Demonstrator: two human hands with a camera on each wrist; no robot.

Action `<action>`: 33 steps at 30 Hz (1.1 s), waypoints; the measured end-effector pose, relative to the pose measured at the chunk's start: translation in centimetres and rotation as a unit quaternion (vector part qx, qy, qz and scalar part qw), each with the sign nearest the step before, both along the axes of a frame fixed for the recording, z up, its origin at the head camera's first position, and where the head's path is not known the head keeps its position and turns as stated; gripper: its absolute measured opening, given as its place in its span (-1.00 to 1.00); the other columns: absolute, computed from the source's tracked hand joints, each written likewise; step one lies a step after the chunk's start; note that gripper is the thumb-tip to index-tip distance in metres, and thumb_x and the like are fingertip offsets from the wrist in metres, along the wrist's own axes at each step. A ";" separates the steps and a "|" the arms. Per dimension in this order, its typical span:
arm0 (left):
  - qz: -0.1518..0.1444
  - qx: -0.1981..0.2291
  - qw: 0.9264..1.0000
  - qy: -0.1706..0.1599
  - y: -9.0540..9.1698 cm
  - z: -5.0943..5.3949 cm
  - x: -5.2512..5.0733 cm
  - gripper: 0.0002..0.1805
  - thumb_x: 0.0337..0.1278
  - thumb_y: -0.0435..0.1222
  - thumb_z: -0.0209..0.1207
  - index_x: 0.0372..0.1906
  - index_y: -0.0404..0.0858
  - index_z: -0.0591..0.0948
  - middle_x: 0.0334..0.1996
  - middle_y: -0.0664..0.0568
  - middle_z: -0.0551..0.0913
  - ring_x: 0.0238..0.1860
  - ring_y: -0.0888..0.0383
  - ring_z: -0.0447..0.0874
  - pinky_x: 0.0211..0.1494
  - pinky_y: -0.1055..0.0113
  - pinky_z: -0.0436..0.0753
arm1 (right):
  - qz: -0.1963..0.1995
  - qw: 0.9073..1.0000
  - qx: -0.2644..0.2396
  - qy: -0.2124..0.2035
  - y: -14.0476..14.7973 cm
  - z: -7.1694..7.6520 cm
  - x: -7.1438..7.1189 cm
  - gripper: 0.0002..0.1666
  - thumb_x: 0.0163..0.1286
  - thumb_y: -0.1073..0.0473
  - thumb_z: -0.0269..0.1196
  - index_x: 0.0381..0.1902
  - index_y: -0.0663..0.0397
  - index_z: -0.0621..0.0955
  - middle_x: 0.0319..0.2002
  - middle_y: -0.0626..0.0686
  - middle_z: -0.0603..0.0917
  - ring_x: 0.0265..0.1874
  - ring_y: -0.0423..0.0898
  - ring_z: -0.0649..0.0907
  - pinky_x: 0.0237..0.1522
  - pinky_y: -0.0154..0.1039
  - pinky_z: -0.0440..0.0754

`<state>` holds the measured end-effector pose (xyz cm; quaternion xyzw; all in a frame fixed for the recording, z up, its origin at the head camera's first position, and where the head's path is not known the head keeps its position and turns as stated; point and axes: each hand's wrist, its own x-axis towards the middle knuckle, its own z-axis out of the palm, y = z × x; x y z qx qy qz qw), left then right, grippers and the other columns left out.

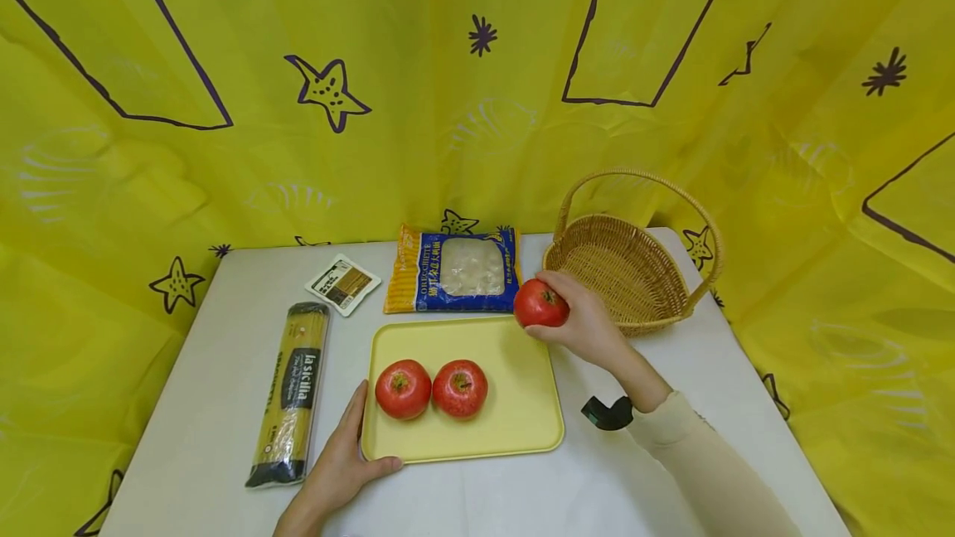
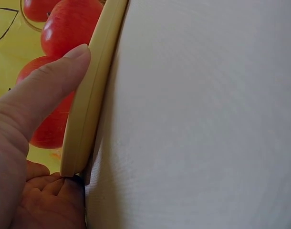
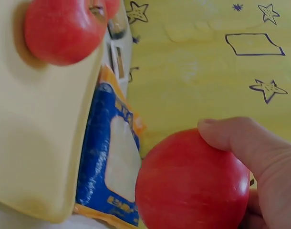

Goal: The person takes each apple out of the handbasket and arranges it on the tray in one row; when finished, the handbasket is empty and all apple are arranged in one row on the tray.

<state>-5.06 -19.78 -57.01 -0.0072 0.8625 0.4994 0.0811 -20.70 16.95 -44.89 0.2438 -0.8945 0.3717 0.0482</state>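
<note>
My right hand (image 1: 585,321) grips a red apple (image 1: 540,303) above the far right corner of a pale yellow tray (image 1: 515,404). In the right wrist view the thumb lies over this apple (image 3: 193,181); the other fingers are mostly hidden behind it. Two more red apples, a left one (image 1: 403,389) and a right one (image 1: 460,389), sit side by side on the tray's left half. My left hand (image 1: 343,454) rests at the tray's near left corner, its thumb against the front rim (image 2: 90,100) and its fingers, fairly straight, along the left side.
A wicker basket (image 1: 619,272) with a tall handle stands at the back right. Behind the tray lies a blue and yellow orecchiette bag (image 1: 470,268). On the left are a spaghetti pack (image 1: 291,396) and a small white packet (image 1: 343,284). A black curved piece (image 1: 608,413) shows beside the right wrist.
</note>
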 end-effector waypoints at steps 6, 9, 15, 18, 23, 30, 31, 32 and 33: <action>0.000 0.003 1.000 -0.002 0.0 -0.1 0.1 0.47 -0.42 -0.06 0.60 0.57 -0.22 -0.17 0.55 -0.09 -0.12 0.49 -0.07 -0.11 0.40 0.40 -0.10 | 0.065 0.998 0.012 -0.012 -0.9 -1.9 1.1 -0.09 -0.05 0.05 0.58 0.28 0.10 0.51 0.25 0.18 0.50 0.16 0.17 0.52 0.00 0.12 0.59; -0.001 0.006 1.000 0.002 0.0 -0.1 0.1 0.47 -0.41 -0.07 0.60 0.57 -0.23 -0.17 0.54 -0.10 -0.11 0.49 -0.08 -0.10 0.35 0.54 -0.12 | 0.090 0.995 0.021 -0.024 -1.2 -2.9 1.7 -0.10 -0.04 0.06 0.58 0.28 0.12 0.51 0.25 0.16 0.50 0.17 0.14 0.52 0.02 0.08 0.59; -0.002 0.006 1.000 0.004 0.0 0.0 0.1 0.47 -0.40 -0.07 0.60 0.57 -0.24 -0.17 0.54 -0.12 -0.12 0.49 -0.09 -0.13 0.33 0.58 -0.15 | 0.122 0.991 0.033 -0.052 -2.2 -4.6 2.8 -0.12 -0.02 0.09 0.56 0.26 0.23 0.50 0.24 0.14 0.50 0.23 0.12 0.46 0.07 0.06 0.56; -0.002 0.003 1.000 0.004 0.0 0.0 0.1 0.47 -0.40 -0.07 0.60 0.57 -0.24 -0.18 0.54 -0.12 -0.13 0.49 -0.09 -0.13 0.36 0.52 -0.15 | 0.129 0.989 0.039 -0.067 -2.6 -5.3 3.1 -0.12 -0.01 0.11 0.56 0.27 0.24 0.49 0.25 0.13 0.49 0.25 0.09 0.44 0.10 0.03 0.55; -0.003 0.001 1.000 0.006 0.0 0.0 0.1 0.48 -0.42 -0.06 0.60 0.57 -0.25 -0.17 0.54 -0.13 -0.12 0.49 -0.10 -0.12 0.33 0.58 -0.14 | 0.136 0.987 0.052 -0.072 -2.8 -6.0 3.3 -0.12 0.00 0.11 0.55 0.27 0.24 0.49 0.26 0.13 0.48 0.27 0.06 0.43 0.16 0.03 0.50; -0.004 0.006 1.000 0.015 0.0 0.0 0.0 0.46 -0.41 -0.07 0.60 0.56 -0.28 -0.16 0.54 -0.15 -0.11 0.48 -0.12 -0.10 0.26 0.70 -0.14 | 0.138 0.986 0.067 -0.069 -2.6 -6.6 3.6 -0.12 0.00 0.11 0.55 0.28 0.25 0.48 0.25 0.16 0.48 0.26 0.10 0.42 0.19 0.07 0.46; -0.005 0.008 1.000 0.019 0.0 0.0 0.1 0.46 -0.40 -0.07 0.60 0.56 -0.28 -0.15 0.54 -0.16 -0.11 0.48 -0.13 -0.10 0.25 0.71 -0.14 | 0.138 0.986 0.069 -0.068 -2.6 -6.6 3.6 -0.11 0.01 0.11 0.55 0.28 0.24 0.47 0.25 0.16 0.48 0.26 0.11 0.42 0.20 0.08 0.44; -0.006 0.009 1.000 0.023 0.0 0.0 0.1 0.45 -0.39 -0.07 0.60 0.56 -0.29 -0.15 0.54 -0.18 -0.10 0.48 -0.14 -0.10 0.25 0.72 -0.14 | 0.138 0.986 0.070 -0.067 -2.6 -6.7 3.6 -0.11 0.00 0.11 0.55 0.29 0.25 0.47 0.25 0.17 0.48 0.27 0.11 0.42 0.21 0.08 0.43; -0.008 0.010 1.000 0.028 0.0 -0.1 0.1 0.44 -0.37 -0.07 0.59 0.56 -0.30 -0.14 0.53 -0.20 -0.10 0.48 -0.16 -0.09 0.25 0.73 -0.14 | 0.138 0.986 0.071 -0.065 -2.6 -6.7 3.7 -0.11 0.00 0.11 0.55 0.29 0.25 0.47 0.25 0.17 0.48 0.27 0.11 0.42 0.22 0.08 0.42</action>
